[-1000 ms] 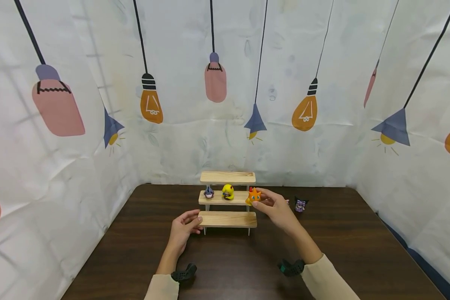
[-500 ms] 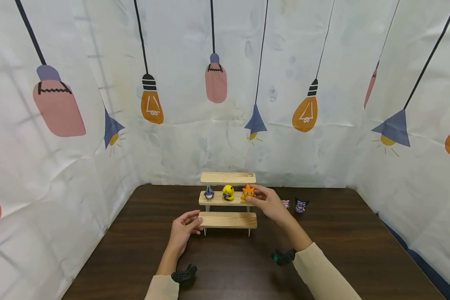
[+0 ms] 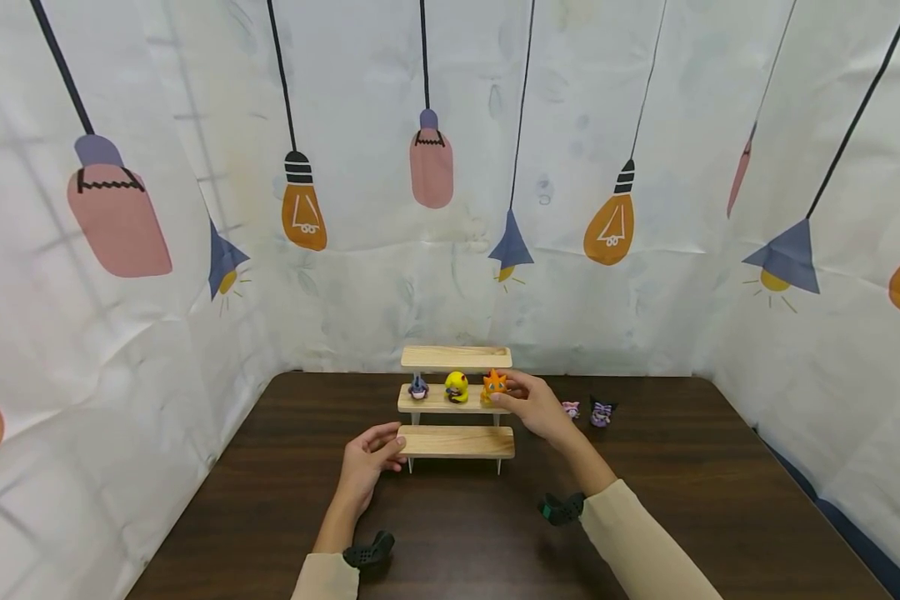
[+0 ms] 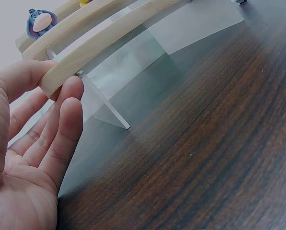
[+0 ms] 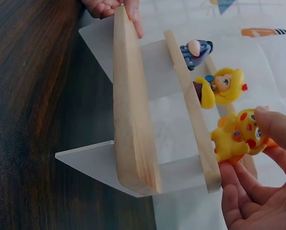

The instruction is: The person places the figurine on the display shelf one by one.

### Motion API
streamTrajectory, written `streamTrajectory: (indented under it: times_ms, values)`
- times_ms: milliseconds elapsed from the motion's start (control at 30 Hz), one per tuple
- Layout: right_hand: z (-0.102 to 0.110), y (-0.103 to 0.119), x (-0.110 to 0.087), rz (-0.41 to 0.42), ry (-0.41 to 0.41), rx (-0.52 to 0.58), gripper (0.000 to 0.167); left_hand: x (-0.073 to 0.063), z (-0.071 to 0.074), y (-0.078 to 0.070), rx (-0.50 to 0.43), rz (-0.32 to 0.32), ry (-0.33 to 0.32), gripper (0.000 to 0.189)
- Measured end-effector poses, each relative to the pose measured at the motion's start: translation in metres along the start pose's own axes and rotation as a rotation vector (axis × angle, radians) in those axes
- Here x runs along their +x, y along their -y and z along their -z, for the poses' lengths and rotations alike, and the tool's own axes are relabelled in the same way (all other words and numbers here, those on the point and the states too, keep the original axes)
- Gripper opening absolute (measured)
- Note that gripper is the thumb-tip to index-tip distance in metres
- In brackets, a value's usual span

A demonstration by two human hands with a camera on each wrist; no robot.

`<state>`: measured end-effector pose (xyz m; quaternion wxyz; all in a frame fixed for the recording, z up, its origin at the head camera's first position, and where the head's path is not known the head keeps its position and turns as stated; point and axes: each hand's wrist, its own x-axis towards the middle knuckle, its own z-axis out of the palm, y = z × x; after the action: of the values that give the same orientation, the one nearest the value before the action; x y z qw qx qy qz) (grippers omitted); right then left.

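Observation:
A three-tier display stand (image 3: 457, 442) has pale wooden boards on clear supports. My left hand (image 3: 366, 458) pinches the left end of its lowest board, thumb above and fingertips below. On the middle board sit a blue donkey figurine (image 3: 417, 387) and a yellow-haired doll figurine (image 3: 457, 387). To their right is a yellow figurine with red cheeks and an orange pointed hood (image 3: 492, 384). My right hand (image 3: 540, 408) holds this one between thumb and fingers; in the right wrist view the yellow figurine's base (image 5: 224, 153) is right at the middle board.
Two more figurines, a small pink one (image 3: 571, 409) and a dark purple one with black ears (image 3: 602, 412), stand on the dark wooden table (image 3: 450, 542) right of the stand. A white curtain (image 3: 375, 308) printed with lamps encloses the table's back and sides.
My right hand has moved left with the hooded figurine, from the middle board's right end to a spot on it nearer the doll. The left hand keeps its place.

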<state>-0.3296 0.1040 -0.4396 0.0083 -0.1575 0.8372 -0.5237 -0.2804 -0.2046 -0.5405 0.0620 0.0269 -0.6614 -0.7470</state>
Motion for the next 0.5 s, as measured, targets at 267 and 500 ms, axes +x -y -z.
streamTrajectory:
  times_ms: [267, 500]
  values:
    - [-0.0003, -0.0021, 0.0039, -0.029, -0.007, 0.028, 0.054, -0.0008, -0.0001, -0.0017, -0.003, 0.020, 0.000, 0.041]
    - [0.0014, 0.0004, 0.0041, -0.055, -0.001, 0.043, 0.054, -0.0005, 0.0006, -0.0014, -0.007, 0.021, 0.008, 0.040]
